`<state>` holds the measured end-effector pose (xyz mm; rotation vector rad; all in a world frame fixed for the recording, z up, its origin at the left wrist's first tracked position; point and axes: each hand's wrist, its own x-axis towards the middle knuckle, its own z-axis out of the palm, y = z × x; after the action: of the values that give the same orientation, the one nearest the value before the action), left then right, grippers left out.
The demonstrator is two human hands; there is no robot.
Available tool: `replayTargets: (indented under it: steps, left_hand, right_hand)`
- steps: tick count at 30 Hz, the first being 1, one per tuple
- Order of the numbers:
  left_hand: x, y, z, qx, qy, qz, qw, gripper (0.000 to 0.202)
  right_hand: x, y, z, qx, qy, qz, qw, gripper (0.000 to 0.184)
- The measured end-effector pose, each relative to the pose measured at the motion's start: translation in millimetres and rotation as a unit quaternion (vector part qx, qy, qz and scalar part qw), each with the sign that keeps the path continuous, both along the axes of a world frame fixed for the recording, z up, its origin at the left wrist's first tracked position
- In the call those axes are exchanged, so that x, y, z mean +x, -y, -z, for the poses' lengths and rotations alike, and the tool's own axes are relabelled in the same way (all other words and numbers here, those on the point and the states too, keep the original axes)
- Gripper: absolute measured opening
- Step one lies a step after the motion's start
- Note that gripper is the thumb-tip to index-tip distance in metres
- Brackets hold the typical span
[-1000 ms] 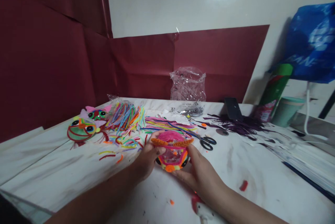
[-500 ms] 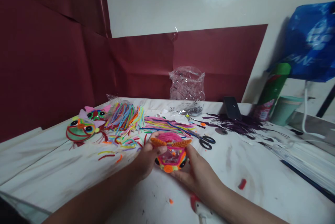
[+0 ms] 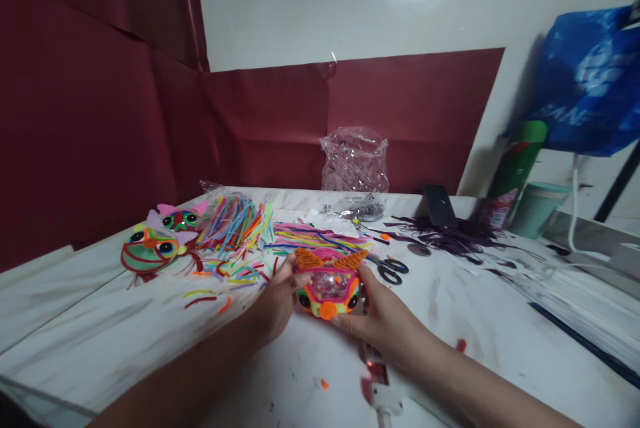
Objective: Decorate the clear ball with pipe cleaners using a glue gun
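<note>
My left hand (image 3: 275, 298) and my right hand (image 3: 380, 315) grip a small craft animal face (image 3: 327, 285) from both sides, just above the white table (image 3: 125, 335). The face has orange ears, a pink and orange outline, dark eyes and an orange nose, and it faces me. Each hand's fingers curl round one edge. Two finished faces (image 3: 153, 245) of the same kind lie at the left. Bright pipe-cleaner pieces (image 3: 240, 221) are spread behind my hands.
Black scissors (image 3: 393, 269) lie right of the craft face. A glue gun (image 3: 380, 381) rests under my right wrist. Dark purple strands (image 3: 450, 235), a clear plastic bag (image 3: 355, 161), a black phone (image 3: 437, 205), a green can (image 3: 517, 168), a teal cup (image 3: 537, 208) and a blue bag (image 3: 590, 81) are behind.
The craft face has been tipped upright so its front faces me and the pink back no longer shows. Both hands shifted slightly with it.
</note>
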<state>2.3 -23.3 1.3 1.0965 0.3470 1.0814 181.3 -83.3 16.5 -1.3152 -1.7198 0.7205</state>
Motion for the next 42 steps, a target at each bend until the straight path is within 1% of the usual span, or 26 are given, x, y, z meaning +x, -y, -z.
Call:
replayTargets:
  steps: [4,9,13,15,19,21,24,27,29,30,32,33,34,35,36,37,39,42]
  left_hand:
    - [0,1,-0.5,0.001,-0.015,-0.002,1.000,0.050]
    - [-1,-2,1.8,0.006,-0.017,-0.003,1.000,0.052]
    - [-2,-3,2.4,0.007,-0.016,0.005,1.000,0.050]
    - [-2,-3,3.7,0.020,-0.019,0.004,1.000,0.051]
    - [-5,-7,8.5,0.036,-0.044,0.009,0.998,0.062]
    - [-7,-10,9.9,0.035,-0.054,0.022,0.998,0.069]
    - [-12,-13,9.0,0.027,-0.068,0.036,0.997,0.075]
    - [-13,-13,6.3,0.022,-0.088,0.044,0.995,0.073]
    - [-12,-11,4.6,0.022,-0.089,0.045,0.995,0.073]
    - [-11,-10,3.9,0.022,-0.086,0.037,0.995,0.074]
    - [-8,-8,2.8,0.033,-0.079,-0.008,0.996,0.077]
    - [-7,-7,2.4,0.045,-0.086,-0.042,0.994,0.080]
    - [-6,-5,2.1,0.061,-0.104,-0.083,0.989,0.083]
    - [-5,-4,1.7,0.080,-0.131,-0.127,0.980,0.087]
    - [-3,-2,1.3,0.100,-0.162,-0.171,0.967,0.090]
    - [-2,0,0.8,0.119,-0.194,-0.209,0.951,0.091]
    - [2,5,-0.3,0.160,-0.244,-0.262,0.920,0.091]
    - [8,12,-0.8,0.221,-0.298,-0.306,0.877,0.085]
  right_hand:
    - [0,-1,0.3,0.006,-0.014,-0.004,1.000,0.050]
    - [1,-2,2.1,-0.003,-0.007,0.000,1.000,0.046]
    - [0,0,1.3,-0.004,-0.017,-0.005,1.000,0.049]
    - [-1,1,-0.1,-0.009,-0.010,0.002,1.000,0.050]
    - [0,1,-0.8,-0.017,-0.010,0.004,1.000,0.054]
    - [3,-1,-0.3,-0.014,-0.023,0.000,1.000,0.063]
    - [7,-3,-0.8,-0.011,-0.056,-0.030,0.998,0.075]
    - [8,-5,-1.2,-0.012,-0.081,-0.082,0.993,0.070]
    - [8,-6,-0.1,-0.014,-0.078,-0.090,0.993,0.071]
    - [9,-6,0.6,-0.010,-0.067,-0.076,0.995,0.073]
    - [10,-7,1.4,0.032,-0.033,-0.010,0.999,0.071]
    - [11,-7,1.3,0.073,-0.014,0.029,0.997,0.064]
    - [12,-6,0.9,0.119,0.007,0.057,0.991,0.053]
    - [12,-5,0.3,0.164,0.025,0.067,0.984,0.038]
    - [12,-4,-0.3,0.201,0.039,0.061,0.977,0.023]
    - [11,-2,-0.6,0.224,0.049,0.043,0.972,0.013]
    - [9,0,0.1,0.237,0.061,0.014,0.970,0.015]
    - [3,1,3.7,0.221,0.063,0.026,0.973,0.014]
